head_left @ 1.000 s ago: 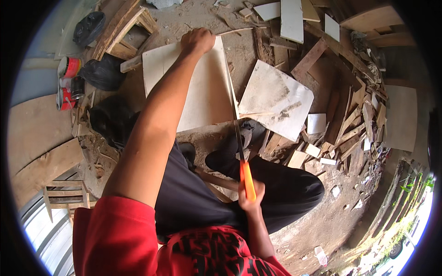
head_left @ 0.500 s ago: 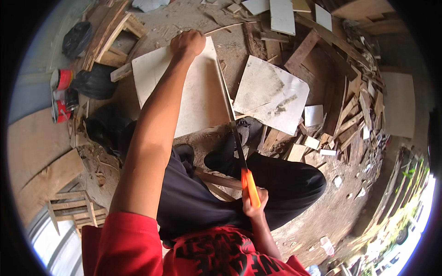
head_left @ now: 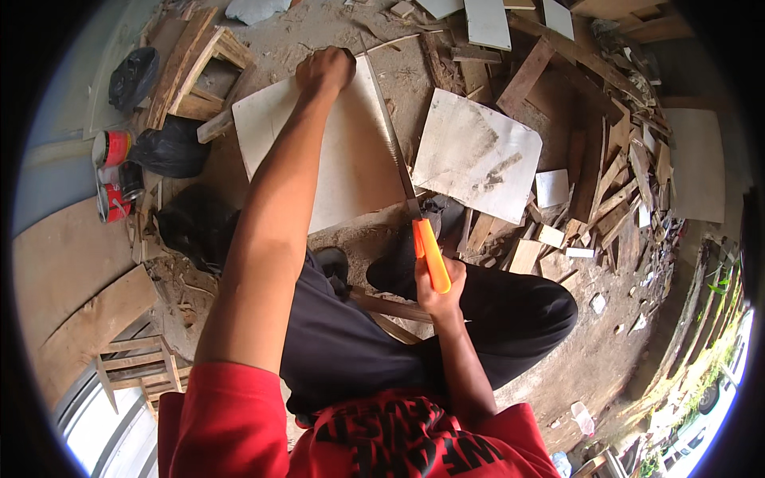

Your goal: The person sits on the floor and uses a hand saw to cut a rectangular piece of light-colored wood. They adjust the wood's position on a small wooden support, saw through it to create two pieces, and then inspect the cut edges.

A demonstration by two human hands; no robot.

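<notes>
My right hand (head_left: 442,288) is wrapped round the orange handle of a handsaw (head_left: 431,253). Its long thin blade slants away from me along the right edge of a white-faced board (head_left: 355,171), and its tip shows past the board's far corner. With the arm stretched out, my left hand (head_left: 326,70) is closed over the far edge of that board, near the blade; its fingertips are hidden. Just right of the saw, a second white board (head_left: 476,151) with dark smudges lies apart from the first.
Scrap wood (head_left: 613,195) is heaped along the right side. A wooden frame (head_left: 203,76), black bags (head_left: 171,146) and red tins (head_left: 113,203) stand at the left. My bent legs (head_left: 510,315) in dark trousers are below the boards.
My right hand has pushed the saw forward, away from me; the blade now reaches beyond the board's far edge. The left hand keeps its hold on the board.
</notes>
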